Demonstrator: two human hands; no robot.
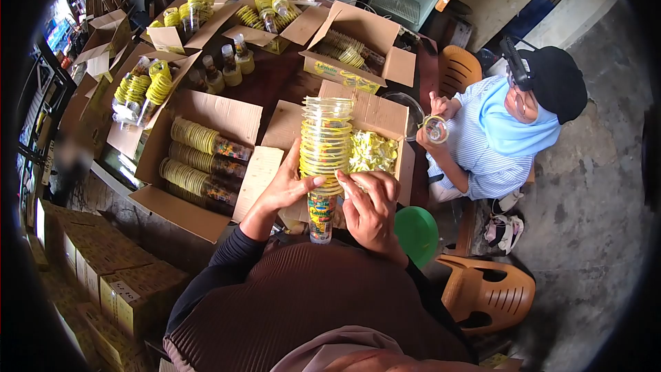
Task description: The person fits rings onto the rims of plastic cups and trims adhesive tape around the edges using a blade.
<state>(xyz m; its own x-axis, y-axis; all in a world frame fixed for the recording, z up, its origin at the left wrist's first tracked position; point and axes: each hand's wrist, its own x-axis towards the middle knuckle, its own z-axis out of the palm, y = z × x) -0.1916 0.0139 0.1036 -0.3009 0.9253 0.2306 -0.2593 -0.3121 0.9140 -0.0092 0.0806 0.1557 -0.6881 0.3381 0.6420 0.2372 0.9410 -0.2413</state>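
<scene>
A tall stack of clear printed plastic cups (321,214) with yellow rims stands upright in front of my chest. My left hand (286,179) grips it from the left, the thumb lying across the front. Touching the stack's right side, my right hand (372,210) has its fingers bent and fingertips drawn together near a rim. Whether a small piece is pinched there cannot be made out. Just behind the stack, an open cardboard box (391,121) holds a heap of yellow and white scraps (373,152).
Left of me, an open carton (155,189) holds cup stacks lying down. Further cartons (344,72) and bundled cups (144,90) cover the table. At right sits a co-worker (499,124) holding a round clear item. A green round stool (415,234) and orange chair (489,293) stand nearby.
</scene>
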